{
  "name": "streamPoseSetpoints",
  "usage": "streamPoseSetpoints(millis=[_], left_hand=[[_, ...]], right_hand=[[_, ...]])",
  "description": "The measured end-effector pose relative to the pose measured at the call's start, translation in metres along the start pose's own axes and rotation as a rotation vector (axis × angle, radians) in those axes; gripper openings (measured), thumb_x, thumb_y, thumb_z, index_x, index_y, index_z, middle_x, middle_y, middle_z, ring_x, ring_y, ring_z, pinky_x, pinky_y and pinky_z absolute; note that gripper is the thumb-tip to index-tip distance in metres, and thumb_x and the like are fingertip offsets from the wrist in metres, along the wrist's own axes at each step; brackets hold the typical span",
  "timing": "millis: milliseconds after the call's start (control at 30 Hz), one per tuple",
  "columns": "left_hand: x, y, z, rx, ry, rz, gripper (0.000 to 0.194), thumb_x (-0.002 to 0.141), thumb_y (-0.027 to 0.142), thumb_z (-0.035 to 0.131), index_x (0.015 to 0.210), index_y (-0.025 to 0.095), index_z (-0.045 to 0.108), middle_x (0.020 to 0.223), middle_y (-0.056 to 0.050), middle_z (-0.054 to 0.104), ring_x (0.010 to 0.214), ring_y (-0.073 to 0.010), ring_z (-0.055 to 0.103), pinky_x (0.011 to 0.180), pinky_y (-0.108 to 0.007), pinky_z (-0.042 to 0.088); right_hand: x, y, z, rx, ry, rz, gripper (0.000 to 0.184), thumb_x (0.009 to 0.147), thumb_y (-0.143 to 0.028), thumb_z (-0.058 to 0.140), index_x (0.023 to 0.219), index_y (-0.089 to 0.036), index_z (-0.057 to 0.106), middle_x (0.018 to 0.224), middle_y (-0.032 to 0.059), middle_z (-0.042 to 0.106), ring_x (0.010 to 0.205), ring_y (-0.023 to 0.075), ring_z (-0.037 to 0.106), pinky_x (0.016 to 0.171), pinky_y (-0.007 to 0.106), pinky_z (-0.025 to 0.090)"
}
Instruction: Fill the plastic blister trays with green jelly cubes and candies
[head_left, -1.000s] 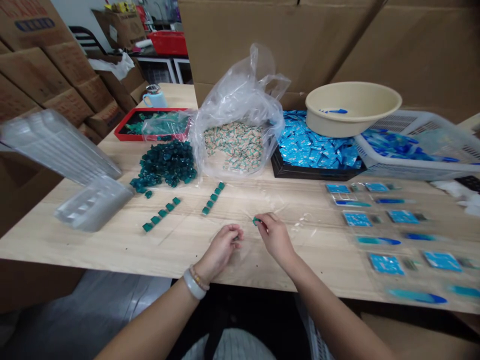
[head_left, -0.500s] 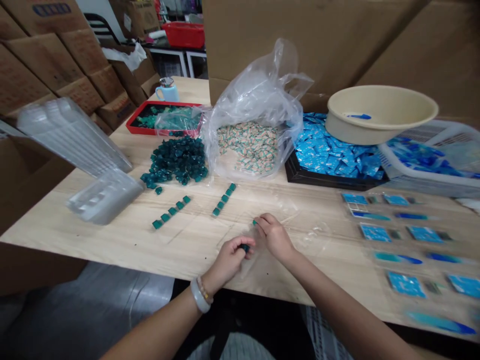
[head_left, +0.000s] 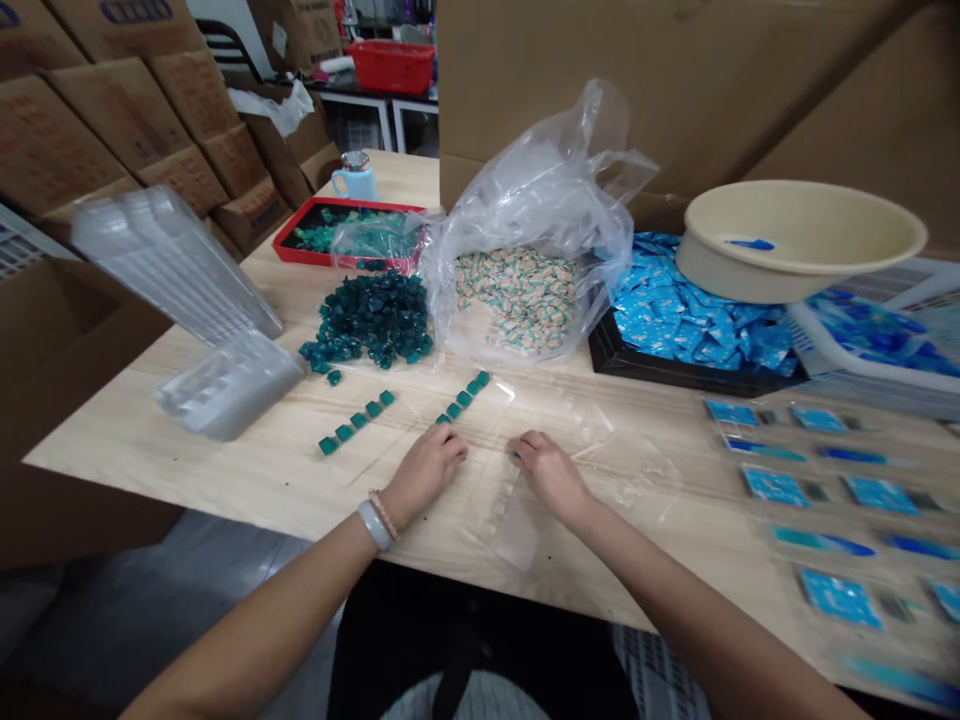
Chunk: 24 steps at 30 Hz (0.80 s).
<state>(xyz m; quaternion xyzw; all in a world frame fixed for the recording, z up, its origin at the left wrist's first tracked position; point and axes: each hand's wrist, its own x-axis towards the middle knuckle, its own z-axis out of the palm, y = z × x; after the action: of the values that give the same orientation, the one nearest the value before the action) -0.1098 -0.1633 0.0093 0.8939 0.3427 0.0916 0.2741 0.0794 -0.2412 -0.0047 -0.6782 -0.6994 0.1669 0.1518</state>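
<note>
My left hand [head_left: 426, 466] rests on the wooden table [head_left: 247, 470] with its fingers curled. Its tips sit at the near end of a short row of small green squares [head_left: 463, 396], and what they pinch is hidden. My right hand [head_left: 546, 472] lies a little to the right, fingers pinched on a small green piece at its tip. Both hands are over a clear plastic sheet [head_left: 517, 520]. A second row of green squares [head_left: 357, 422] lies to the left. Behind it is a pile of dark green wrapped pieces [head_left: 371, 318].
An open clear bag of pale mixed pieces [head_left: 525, 290] stands behind the hands. Right of it are a black tray of blue packets [head_left: 675, 320], a beige basin [head_left: 802, 240] and filled clear trays [head_left: 817, 470]. Stacked empty clear trays [head_left: 180, 270], a red tray [head_left: 300, 215], a mug [head_left: 356, 178] and cardboard boxes [head_left: 90, 110] are left.
My left hand has moved forward and left from beside the right hand to the near end of the green row. My right hand stayed nearly in place. The view shifted left.
</note>
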Motion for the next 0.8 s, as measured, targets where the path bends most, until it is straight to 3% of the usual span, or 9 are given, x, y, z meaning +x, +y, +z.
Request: streamPoseSetpoints(millis=[133, 267, 367, 467, 533, 600, 700, 733, 800], left_hand=[[0.0, -0.002, -0.01, -0.171, 0.051, 0.042, 0.015, 0.082, 0.019, 0.042, 0.08, 0.017, 0.057, 0.087, -0.004, 0.049, 0.085, -0.0141, 0.047, 0.079, -0.026, 0.039], [0.004, 0.0, -0.01, -0.229, 0.052, 0.082, 0.015, 0.082, 0.019, 0.043, 0.079, 0.017, 0.058, 0.085, -0.003, 0.05, 0.083, -0.0137, 0.047, 0.077, -0.026, 0.039], [0.007, 0.0, -0.007, -0.218, 0.014, 0.122, 0.015, 0.082, 0.017, 0.043, 0.078, 0.016, 0.058, 0.082, -0.003, 0.05, 0.08, -0.0135, 0.047, 0.075, -0.026, 0.04], [0.008, -0.003, -0.007, -0.164, -0.041, 0.111, 0.015, 0.081, 0.016, 0.043, 0.075, 0.016, 0.057, 0.078, -0.003, 0.051, 0.078, -0.0145, 0.048, 0.074, -0.028, 0.041], [0.008, -0.005, -0.009, -0.154, -0.053, 0.083, 0.014, 0.079, 0.015, 0.044, 0.074, 0.015, 0.057, 0.079, -0.004, 0.051, 0.079, -0.0157, 0.049, 0.076, -0.03, 0.041], [0.007, -0.005, -0.013, -0.214, 0.02, 0.034, 0.014, 0.076, 0.011, 0.045, 0.081, 0.015, 0.057, 0.087, -0.005, 0.052, 0.087, -0.0175, 0.049, 0.081, -0.033, 0.04], [0.007, 0.006, -0.018, -0.515, 0.112, -0.137, 0.024, 0.075, 0.009, 0.042, 0.095, 0.015, 0.054, 0.096, -0.007, 0.052, 0.092, -0.0175, 0.049, 0.086, -0.036, 0.039], [0.007, 0.011, -0.018, -0.675, 0.087, -0.206, 0.024, 0.075, 0.01, 0.042, 0.097, 0.015, 0.052, 0.097, -0.007, 0.053, 0.091, -0.0169, 0.051, 0.085, -0.036, 0.04], [0.005, 0.024, -0.014, -1.007, 0.006, -0.308, 0.025, 0.076, 0.015, 0.047, 0.101, 0.016, 0.05, 0.101, -0.006, 0.054, 0.092, -0.016, 0.053, 0.085, -0.035, 0.04]], right_hand=[[-0.003, -0.021, -0.007, 0.333, 0.257, 0.204, 0.02, 0.08, -0.026, 0.042, 0.083, -0.017, 0.06, 0.084, 0.0104, 0.057, 0.078, 0.0214, 0.052, 0.071, 0.035, 0.042], [0.011, -0.05, 0.002, 1.17, 0.0, 0.579, 0.025, 0.072, -0.042, 0.05, 0.069, -0.017, 0.055, 0.064, 0.0015, 0.055, 0.043, 0.0094, 0.045, 0.041, 0.024, 0.034], [0.019, -0.063, 0.014, 1.514, -0.106, 0.767, 0.027, 0.059, -0.04, 0.062, 0.062, -0.016, 0.05, 0.053, -0.0038, 0.05, 0.033, 0.0042, 0.035, 0.033, 0.018, 0.021], [0.023, -0.063, 0.009, 1.424, -0.05, 0.804, 0.029, 0.052, -0.034, 0.066, 0.051, -0.017, 0.043, 0.039, -0.0075, 0.04, 0.029, 0.0033, 0.028, 0.031, 0.018, 0.013], [0.028, -0.052, -0.011, 1.295, 0.045, 0.765, 0.028, 0.055, -0.033, 0.065, 0.047, -0.017, 0.043, 0.033, -0.0085, 0.035, 0.028, 0.0034, 0.025, 0.031, 0.018, 0.012], [0.038, -0.037, -0.041, 1.198, 0.217, 0.685, 0.029, 0.059, -0.035, 0.062, 0.047, -0.017, 0.043, 0.032, -0.0092, 0.031, 0.03, 0.003, 0.024, 0.032, 0.018, 0.014], [0.044, -0.02, -0.08, 1.018, 0.503, 0.424, 0.021, 0.064, -0.033, 0.059, 0.056, -0.017, 0.049, 0.042, -0.0079, 0.038, 0.037, 0.0043, 0.032, 0.037, 0.018, 0.024], [0.041, -0.019, -0.084, 0.939, 0.522, 0.32, 0.016, 0.064, -0.03, 0.059, 0.061, -0.017, 0.052, 0.046, -0.0069, 0.042, 0.04, 0.0052, 0.036, 0.04, 0.018, 0.029], [0.025, -0.023, -0.077, 0.818, 0.38, 0.165, 0.008, 0.067, -0.025, 0.058, 0.073, -0.018, 0.057, 0.057, -0.0041, 0.048, 0.05, 0.0075, 0.044, 0.048, 0.02, 0.036]])
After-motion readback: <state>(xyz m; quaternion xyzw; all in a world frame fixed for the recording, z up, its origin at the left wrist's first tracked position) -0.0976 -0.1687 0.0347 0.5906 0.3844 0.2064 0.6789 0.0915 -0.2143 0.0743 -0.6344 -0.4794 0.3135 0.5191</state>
